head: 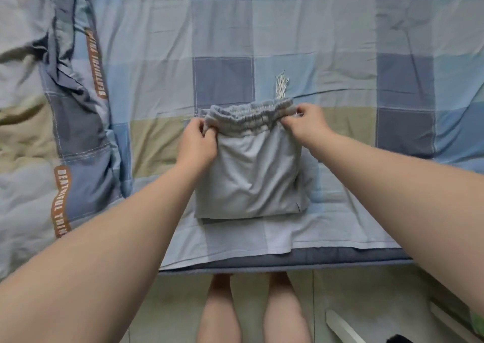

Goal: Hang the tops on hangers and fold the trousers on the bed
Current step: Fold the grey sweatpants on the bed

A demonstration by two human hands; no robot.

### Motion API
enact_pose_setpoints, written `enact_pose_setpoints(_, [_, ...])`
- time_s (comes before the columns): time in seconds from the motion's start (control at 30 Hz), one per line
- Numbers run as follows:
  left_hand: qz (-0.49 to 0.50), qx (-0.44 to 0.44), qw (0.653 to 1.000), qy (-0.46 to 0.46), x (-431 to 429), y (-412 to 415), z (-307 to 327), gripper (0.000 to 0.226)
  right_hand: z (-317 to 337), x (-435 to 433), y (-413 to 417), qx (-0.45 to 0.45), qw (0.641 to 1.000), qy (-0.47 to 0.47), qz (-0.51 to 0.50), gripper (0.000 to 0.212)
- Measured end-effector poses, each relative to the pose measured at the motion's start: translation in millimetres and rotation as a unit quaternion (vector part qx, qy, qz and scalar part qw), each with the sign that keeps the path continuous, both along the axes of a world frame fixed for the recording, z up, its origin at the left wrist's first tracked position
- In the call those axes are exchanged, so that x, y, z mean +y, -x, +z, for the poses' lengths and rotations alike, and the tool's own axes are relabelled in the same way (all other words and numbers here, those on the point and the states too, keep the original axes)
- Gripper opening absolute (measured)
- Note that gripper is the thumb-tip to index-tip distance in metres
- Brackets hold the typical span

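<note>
Head view, looking straight down over near edge of bed [327, 259]. Grey trousers [251, 180] folded into a compact squarish bundle, lying on checked sheet [327, 36] close to near edge, roughly centred between both forearms. Elasticated waistband [248, 119] at far end of bundle, gathered and raised slightly off the layers below. Left hand [197, 143] gripping left end of waistband, fingers curled over the fabric. Right hand [306, 124] pinching right end of waistband between thumb and curled fingers. White drawstring [281, 86] protruding past the waistband, ends resting on sheet just beyond it. Lower folded edge of bundle flat on sheet, one layer showing just beneath it. Rumpled quilt [78, 133] with brown lettered bands at left of bed, well apart from trousers. Pale tiled floor [366, 290] below bed edge, with bare legs [251, 314] of the person standing against it. White object [340, 324] at lower right on floor, kind not determinable.
</note>
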State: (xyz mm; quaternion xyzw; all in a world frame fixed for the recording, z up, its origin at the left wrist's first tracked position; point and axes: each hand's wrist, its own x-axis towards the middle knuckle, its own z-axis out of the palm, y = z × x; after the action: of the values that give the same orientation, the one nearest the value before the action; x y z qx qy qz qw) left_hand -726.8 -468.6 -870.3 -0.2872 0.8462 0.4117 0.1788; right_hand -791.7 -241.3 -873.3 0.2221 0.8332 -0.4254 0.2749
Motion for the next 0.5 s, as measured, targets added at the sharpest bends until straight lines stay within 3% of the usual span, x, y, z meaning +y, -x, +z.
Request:
enact_pose_setpoints(0.07, [0.007, 0.0, 0.999, 0.04, 2, 10, -25, 0.03, -22, -1, 9, 0.006, 1.0, -0.007, -0.011, 0.015])
enact_pose_setpoints(0.17, [0.051, -0.075, 0.99, 0.107, 8, 0, -44, 0.073, -40, 9, -3, 0.014, 0.998, -0.058, -0.032, 0.061])
enact_pose_setpoints(0.23, [0.109, -0.104, 0.982, 0.116, 9, -15, -47, 0.101, -39, 23, -27, 0.033, 0.989, -0.134, -0.047, 0.074])
enact_pose_setpoints(0.3, [0.154, -0.116, 0.977, 0.089, 8, -32, -51, 0.116, -38, 39, -50, 0.03, 0.984, -0.165, -0.064, 0.081])
enact_pose_setpoints(0.4, [0.19, -0.107, 0.976, -0.025, 9, -51, -51, 0.109, -39, 51, -72, -0.052, 0.994, -0.044, -0.087, 0.075])
enact_pose_setpoints(0.5, [0.167, -0.125, 0.976, -0.062, 13, -53, -47, 0.088, -44, 45, -76, -0.101, 0.99, 0.035, -0.089, 0.065])
